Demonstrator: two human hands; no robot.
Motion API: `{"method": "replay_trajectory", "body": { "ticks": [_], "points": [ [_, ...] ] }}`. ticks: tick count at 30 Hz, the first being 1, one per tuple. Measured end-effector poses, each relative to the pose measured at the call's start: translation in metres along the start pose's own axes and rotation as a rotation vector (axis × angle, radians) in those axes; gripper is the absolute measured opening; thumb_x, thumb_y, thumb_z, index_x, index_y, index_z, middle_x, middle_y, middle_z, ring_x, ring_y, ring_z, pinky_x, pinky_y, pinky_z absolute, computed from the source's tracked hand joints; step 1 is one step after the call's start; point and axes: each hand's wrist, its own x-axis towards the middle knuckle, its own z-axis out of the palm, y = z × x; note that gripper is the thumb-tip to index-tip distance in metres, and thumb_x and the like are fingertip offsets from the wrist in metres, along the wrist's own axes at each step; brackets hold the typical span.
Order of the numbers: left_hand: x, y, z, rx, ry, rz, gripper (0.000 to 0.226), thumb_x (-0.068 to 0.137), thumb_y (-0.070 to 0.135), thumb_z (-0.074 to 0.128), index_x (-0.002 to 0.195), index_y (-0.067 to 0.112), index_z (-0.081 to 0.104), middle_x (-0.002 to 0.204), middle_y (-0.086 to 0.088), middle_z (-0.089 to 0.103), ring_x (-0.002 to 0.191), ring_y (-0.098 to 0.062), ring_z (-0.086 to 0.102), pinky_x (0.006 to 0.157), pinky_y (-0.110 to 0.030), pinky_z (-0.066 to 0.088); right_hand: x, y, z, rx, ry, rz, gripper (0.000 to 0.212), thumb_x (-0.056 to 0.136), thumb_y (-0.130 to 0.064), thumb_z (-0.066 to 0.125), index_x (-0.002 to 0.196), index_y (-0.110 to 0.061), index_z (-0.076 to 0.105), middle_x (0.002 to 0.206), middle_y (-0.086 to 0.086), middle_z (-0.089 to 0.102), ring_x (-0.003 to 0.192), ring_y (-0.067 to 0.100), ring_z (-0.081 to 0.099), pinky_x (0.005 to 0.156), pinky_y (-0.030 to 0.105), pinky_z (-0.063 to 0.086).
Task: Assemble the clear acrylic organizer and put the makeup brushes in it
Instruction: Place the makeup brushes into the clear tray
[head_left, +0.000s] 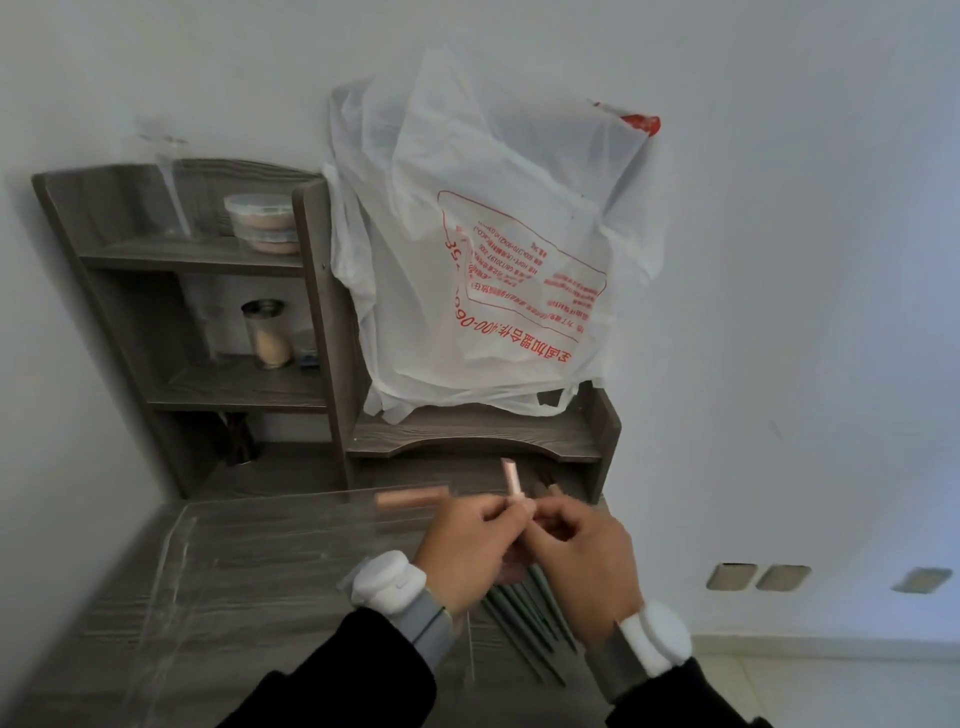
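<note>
Nearest, at about 6 o'clock, dark-handled makeup brushes (524, 618) lie fanned on the grey desk (234, 597), partly under the wrists. Just above them the left hand (467, 551) and right hand (582, 566) meet, fingers pinched closed around one pink-tipped brush (511, 480) pointing up. A clear acrylic panel (291, 525) lies flat at 9 o'clock. Farther, at 12 o'clock, a white plastic bag (493, 260) sits on the wooden shelf (322, 312).

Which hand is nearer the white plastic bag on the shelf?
Roughly equal; the left hand sits slightly more directly below the white plastic bag, and the right hand is below it, a bit lower and rightward.
</note>
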Motion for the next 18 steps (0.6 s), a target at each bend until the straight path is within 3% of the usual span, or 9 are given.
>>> {"method": "replay_trajectory", "body": {
  "ticks": [2,4,6,8,11,14,16,18],
  "points": [
    [-0.001,-0.001,0.000,-0.085,0.044,0.018,0.017,0.096,0.021,0.060,0.098,0.014,0.074,0.089,-0.007,0.078,0.081,-0.017,0.075,0.070,-0.035,0.062,0.000,-0.004,-0.002,0.001,-0.138,-0.059,0.013,0.083,-0.028,0.079,0.092,-0.037,0.078,0.074,-0.023,0.073,0.075,-0.008,0.066,0.065,0.002,0.044],
    [0.001,-0.002,-0.009,0.000,0.115,0.073,0.014,0.095,0.020,0.061,0.096,0.017,0.074,0.085,-0.005,0.078,0.080,-0.016,0.075,0.074,-0.040,0.063,0.008,0.001,-0.008,-0.004,-0.273,-0.098,0.021,0.082,-0.024,0.080,0.100,-0.035,0.079,0.082,-0.021,0.075,0.079,-0.004,0.068,0.072,0.007,0.048],
    [0.000,-0.001,-0.020,0.086,0.178,0.111,0.009,0.092,0.019,0.065,0.094,0.019,0.074,0.080,-0.008,0.076,0.072,-0.017,0.074,0.071,-0.038,0.063,0.027,0.017,-0.015,-0.038,-0.139,-0.019,0.013,0.080,-0.026,0.081,0.091,-0.032,0.080,0.080,-0.019,0.076,0.078,-0.003,0.069,0.077,0.018,0.054],
    [-0.002,0.001,-0.031,0.146,0.209,0.154,0.006,0.089,0.018,0.069,0.090,0.018,0.075,0.075,-0.012,0.074,0.068,-0.025,0.073,0.065,-0.037,0.062,0.050,0.034,-0.022,-0.221,0.022,0.103,0.013,0.078,-0.038,0.079,0.088,-0.030,0.076,0.079,-0.017,0.074,0.082,0.000,0.069,0.081,0.025,0.055],
    [-0.003,0.004,-0.043,0.255,0.203,0.183,0.008,0.087,0.016,0.071,0.087,0.023,0.075,0.072,-0.011,0.073,0.063,-0.020,0.070,0.063,-0.034,0.061,0.071,0.054,-0.024,-0.496,-0.092,0.243,0.047,0.078,-0.071,0.062,0.098,-0.029,0.067,0.092,-0.011,0.068,0.093,0.015,0.065,0.079,0.025,0.046],
    [-0.001,0.003,-0.051,0.368,0.197,0.200,0.017,0.085,0.015,0.072,0.092,0.031,0.072,0.073,-0.004,0.073,0.060,-0.012,0.068,0.062,-0.035,0.062,0.076,0.066,-0.017,-0.618,-0.155,0.216,0.077,0.075,-0.091,0.037,0.084,-0.021,0.068,0.084,-0.002,0.070,0.089,0.023,0.067,0.076,0.028,0.049],
    [-0.001,0.002,-0.055,0.441,0.210,0.207,0.017,0.082,0.020,0.074,0.091,0.033,0.069,0.078,0.006,0.072,0.065,-0.010,0.069,0.065,-0.038,0.062,0.073,0.071,-0.015,-0.690,-0.198,0.153,0.078,0.082,-0.087,0.028,0.087,-0.024,0.072,0.086,0.003,0.072,0.093,0.026,0.066,0.083,0.030,0.051],
    [-0.002,0.003,-0.059,0.551,0.227,0.217,0.016,0.079,0.027,0.075,0.088,0.035,0.065,0.081,0.013,0.069,0.072,-0.004,0.066,0.072,-0.036,0.060,0.069,0.073,-0.018,-0.712,-0.222,0.098,0.071,0.084,-0.086,0.025,0.091,-0.033,0.073,0.085,-0.005,0.070,0.092,0.022,0.067,0.082,0.029,0.051]
  ]
}}
